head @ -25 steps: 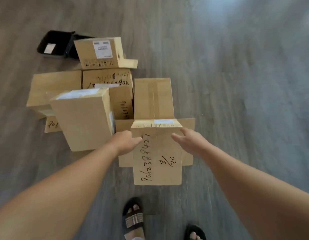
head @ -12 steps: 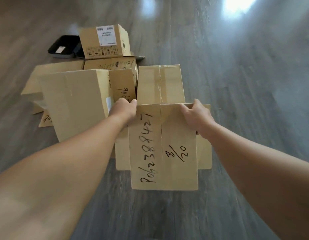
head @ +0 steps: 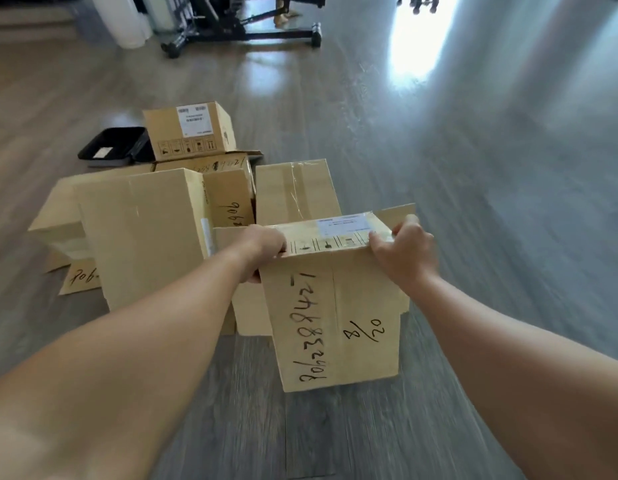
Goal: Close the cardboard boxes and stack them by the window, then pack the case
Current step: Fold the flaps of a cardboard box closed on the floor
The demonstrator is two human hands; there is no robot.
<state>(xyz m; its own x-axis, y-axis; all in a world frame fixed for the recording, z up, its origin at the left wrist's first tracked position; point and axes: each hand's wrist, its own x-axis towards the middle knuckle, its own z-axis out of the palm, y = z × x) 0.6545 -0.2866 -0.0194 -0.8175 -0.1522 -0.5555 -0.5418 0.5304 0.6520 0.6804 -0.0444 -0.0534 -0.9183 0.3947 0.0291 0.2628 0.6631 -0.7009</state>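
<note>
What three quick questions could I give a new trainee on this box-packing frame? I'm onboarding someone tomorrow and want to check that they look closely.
1. True or false: both hands grip the box marked 8/20.
2. Which thing lies farthest from the camera? A) the black case B) the small labelled box C) the wheeled black stand
3. Fill in: the small labelled box sits on top of another ____.

Key
1. True: the left hand and the right hand hold its upper corners.
2. C
3. box
</note>
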